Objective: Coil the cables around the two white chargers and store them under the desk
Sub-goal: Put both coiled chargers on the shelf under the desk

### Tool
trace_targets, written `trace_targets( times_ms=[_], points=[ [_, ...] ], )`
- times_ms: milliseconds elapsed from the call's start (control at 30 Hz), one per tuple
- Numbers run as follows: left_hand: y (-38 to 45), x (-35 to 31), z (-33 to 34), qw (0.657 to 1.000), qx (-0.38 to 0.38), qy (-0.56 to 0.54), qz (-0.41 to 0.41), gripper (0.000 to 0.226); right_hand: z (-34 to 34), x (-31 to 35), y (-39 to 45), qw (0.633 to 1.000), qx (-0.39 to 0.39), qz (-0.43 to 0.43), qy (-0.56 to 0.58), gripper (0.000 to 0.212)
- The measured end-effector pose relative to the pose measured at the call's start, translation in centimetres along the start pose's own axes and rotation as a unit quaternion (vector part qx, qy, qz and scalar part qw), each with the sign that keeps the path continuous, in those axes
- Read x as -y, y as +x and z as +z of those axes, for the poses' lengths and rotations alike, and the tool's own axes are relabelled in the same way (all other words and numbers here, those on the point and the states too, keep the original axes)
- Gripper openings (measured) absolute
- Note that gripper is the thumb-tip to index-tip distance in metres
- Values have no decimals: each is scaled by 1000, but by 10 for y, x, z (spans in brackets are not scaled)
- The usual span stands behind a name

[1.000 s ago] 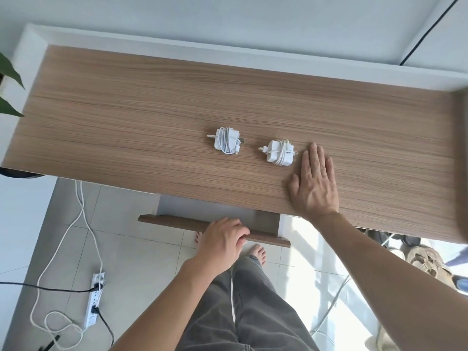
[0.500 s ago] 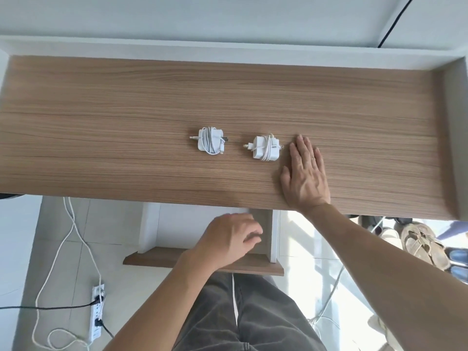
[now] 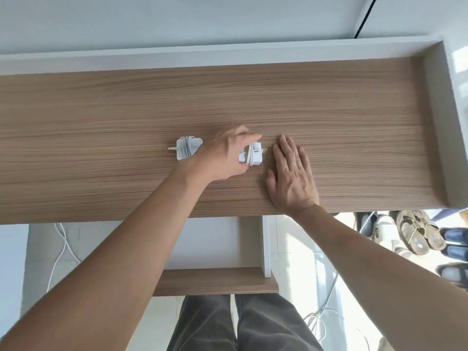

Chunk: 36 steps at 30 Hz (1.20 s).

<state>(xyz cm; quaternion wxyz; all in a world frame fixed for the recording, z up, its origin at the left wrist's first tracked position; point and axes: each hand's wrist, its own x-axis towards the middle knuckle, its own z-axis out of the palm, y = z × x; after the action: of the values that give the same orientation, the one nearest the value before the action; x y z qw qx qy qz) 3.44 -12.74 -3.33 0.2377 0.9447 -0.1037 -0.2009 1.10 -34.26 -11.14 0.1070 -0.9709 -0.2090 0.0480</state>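
Up from the pulled-out drawer (image 3: 215, 281) comes the left hand (image 3: 222, 155), now over the desk (image 3: 354, 110), fingers curled around the right-hand charger (image 3: 252, 157), though motion blur hides whether it grips. Just left of that hand sits the other coiled charger (image 3: 186, 149). Right hand (image 3: 291, 173) lies flat and spread beside the desk's front edge, with bare wood beyond the fingertips.
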Motion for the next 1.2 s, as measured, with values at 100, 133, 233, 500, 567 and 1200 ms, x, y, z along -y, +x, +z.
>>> trace_targets(
  times_ms=[100, 133, 233, 500, 567, 1200],
  points=[
    [5, -3, -1, 999, 25, 12, -17, 77, 0, -1, 0, 1000, 2, -1, -2, 66],
    [7, -5, -2, 999, 30, 22, -22, 81, -1, -1, -1, 1000, 2, -1, -3, 66],
    [8, -9, -3, 998, 29, 36, -34, 76, -2, -1, -2, 1000, 2, 2, 2, 66],
    [-30, -19, 12, 993, -86, -55, -61, 65, -2, -1, -1, 1000, 3, 1, -1, 66],
    [-51, -25, 20, 983, -123, -111, -80, 69, -2, -1, -1, 1000, 5, 1, 0, 66],
    [-163, -32, 175, 911, -10, -307, -274, 61, -3, 3, -1, 1000, 9, 12, -14, 65]
  ],
)
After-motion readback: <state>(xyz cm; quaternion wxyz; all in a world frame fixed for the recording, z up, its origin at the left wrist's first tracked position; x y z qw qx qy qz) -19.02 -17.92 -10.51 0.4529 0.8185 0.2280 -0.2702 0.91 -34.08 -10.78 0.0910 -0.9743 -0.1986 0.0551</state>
